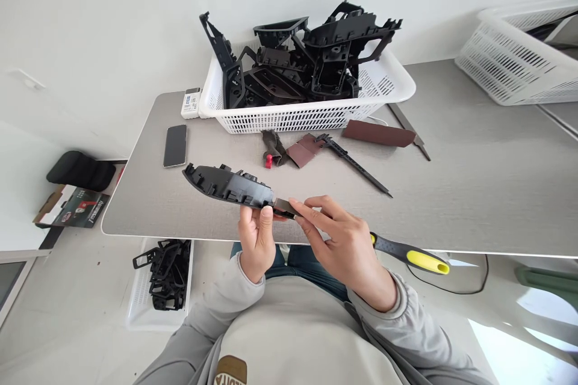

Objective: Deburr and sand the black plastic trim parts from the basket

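My left hand [258, 237] grips the right end of a long, curved black plastic trim part [230, 185] with clips along its edges, held over the table's front edge. In my right hand [345, 237] is a flat file whose black-and-yellow handle [415, 254] sticks out to the right behind the wrist. The fingers of that hand press along the flat blade [285, 206], which lies against the part's right end. My palm hides the middle of the file.
On the grey table [474, 180] lie a black caliper [356, 166], brown sandpaper [378, 133], another file [409, 130], a dark crumpled cloth [274, 147] and a phone [175, 145]. Behind stands a white basket [289, 119] of black plastic parts. Another basket [506, 63] is at right.
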### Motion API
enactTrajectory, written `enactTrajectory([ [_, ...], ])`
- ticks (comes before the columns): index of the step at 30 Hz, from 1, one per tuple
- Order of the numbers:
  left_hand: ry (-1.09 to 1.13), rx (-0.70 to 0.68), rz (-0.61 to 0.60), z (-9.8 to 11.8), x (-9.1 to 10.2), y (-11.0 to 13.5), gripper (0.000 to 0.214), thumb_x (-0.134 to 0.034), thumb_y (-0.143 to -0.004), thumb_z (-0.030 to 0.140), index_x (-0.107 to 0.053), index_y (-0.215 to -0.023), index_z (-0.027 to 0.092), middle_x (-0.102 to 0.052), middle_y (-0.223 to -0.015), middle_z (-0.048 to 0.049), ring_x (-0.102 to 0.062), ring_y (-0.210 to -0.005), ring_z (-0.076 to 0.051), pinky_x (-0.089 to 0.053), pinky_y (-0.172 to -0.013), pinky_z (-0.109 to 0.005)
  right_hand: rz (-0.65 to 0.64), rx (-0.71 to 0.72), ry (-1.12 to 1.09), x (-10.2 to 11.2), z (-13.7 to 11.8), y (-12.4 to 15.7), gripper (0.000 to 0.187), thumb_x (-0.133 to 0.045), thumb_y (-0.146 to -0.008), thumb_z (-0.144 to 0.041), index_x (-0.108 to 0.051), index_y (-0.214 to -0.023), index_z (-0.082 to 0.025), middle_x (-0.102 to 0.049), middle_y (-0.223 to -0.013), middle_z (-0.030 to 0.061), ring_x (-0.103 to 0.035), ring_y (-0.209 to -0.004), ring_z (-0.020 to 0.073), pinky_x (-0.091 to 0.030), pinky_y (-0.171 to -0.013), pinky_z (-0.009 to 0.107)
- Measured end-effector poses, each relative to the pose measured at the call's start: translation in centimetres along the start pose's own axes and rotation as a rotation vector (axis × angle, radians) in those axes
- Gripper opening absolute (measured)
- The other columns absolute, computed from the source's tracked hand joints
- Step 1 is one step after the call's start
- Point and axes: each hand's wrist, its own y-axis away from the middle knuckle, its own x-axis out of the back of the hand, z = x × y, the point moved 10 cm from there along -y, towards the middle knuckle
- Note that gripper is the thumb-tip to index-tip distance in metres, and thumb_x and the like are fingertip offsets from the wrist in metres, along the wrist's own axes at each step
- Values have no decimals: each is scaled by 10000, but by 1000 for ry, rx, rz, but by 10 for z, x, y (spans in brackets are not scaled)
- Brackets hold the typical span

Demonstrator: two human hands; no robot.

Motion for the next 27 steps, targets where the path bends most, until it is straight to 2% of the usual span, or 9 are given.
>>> enactTrajectory([
  [5,23,-14,-15,3,-2,-1,278,-503,-964,455,-546,-1017,186,-715,-825,-50,-708,-674,-158,-609,-615,-280,-27,32,0,-2,-3,1,274,-519,-960,-149,-719,-1145,-179,-712,-920,67,-674,-691,118,-494,-553,207],
  [9,14,-21,-4,6,-2,-1,300,-484,-966,474,-549,-1019,186,-711,-806,-57,-707,-703,-167,-603,-581,-269,-12,-63,11,0,9,0,281,-517,-963,-171,-702,-1173,-199,-711,-944,64,-642,-621,111,-490,-537,224],
  [13,47,-19,-33,9,-5,0,300,-480,-963,489,-551,-975,198,-704,-775,-52,-697,-683,-162,-599,-560,-264,1,-141,-80,4,19,-2,324,-541,-955,-196,-642,-1262,-219,-705,-953,63,-639,-633,131,-513,-566,248],
  [17,96,64,-98,3,-12,1,370,-491,-937,554,-564,-1006,197,-692,-737,-45,-686,-635,-167,-591,-538,-277,-11,-151,-181,4,22,-5,220,-560,-950,-220,-692,-1126,-212,-690,-820,37,-590,-561,129,-518,-576,267],
  [19,150,142,-137,-3,-16,0,410,-505,-920,582,-562,-1048,196,-684,-709,-30,-679,-605,-167,-576,-510,-272,-12,-122,-236,4,20,-7,171,-580,-928,-184,-713,-1031,-213,-682,-772,23,-597,-567,130,-517,-569,259],
  [22,232,246,-193,-10,-22,0,425,-539,-893,604,-551,-1026,200,-675,-678,-7,-669,-566,-164,-548,-468,-261,-13,-10,-295,4,8,-11,194,-569,-900,-109,-720,-977,-205,-697,-774,26,-642,-614,131,-520,-567,240],
  [27,261,335,-265,-10,-28,2,418,-574,-868,611,-531,-966,207,-651,-619,19,-621,-458,-146,-501,-415,-255,-30,122,-253,0,-5,-15,205,-521,-915,-88,-704,-928,-178,-676,-729,24,-622,-588,107,-480,-530,206],
])
